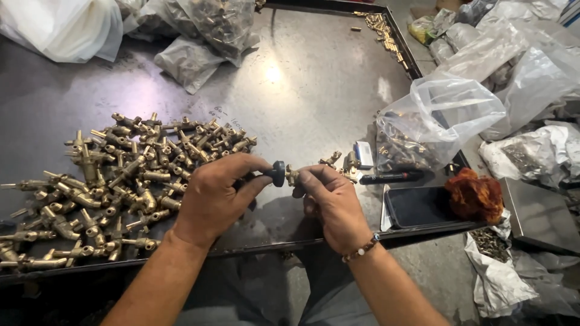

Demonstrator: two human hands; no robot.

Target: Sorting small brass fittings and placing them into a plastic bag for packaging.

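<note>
My left hand [212, 198] grips a tool with a round dark head [278, 172], its tip pressed against a small brass fitting [292, 175]. My right hand [329, 202] pinches that brass fitting between thumb and fingers. Both hands hover over the steel table [302, 90], near its front edge. A large pile of brass valve fittings [115, 181] lies just left of my left hand. A few loose brass pieces [338, 162] rest right behind my right hand.
An open clear plastic bag of brass parts [423, 130] stands at the right, with a black marker [391, 177], a dark phone [417, 206] and an orange rag [475, 194] beside it. More plastic bags [205, 36] lie at the back. Small brass parts [386, 36] line the far right rim.
</note>
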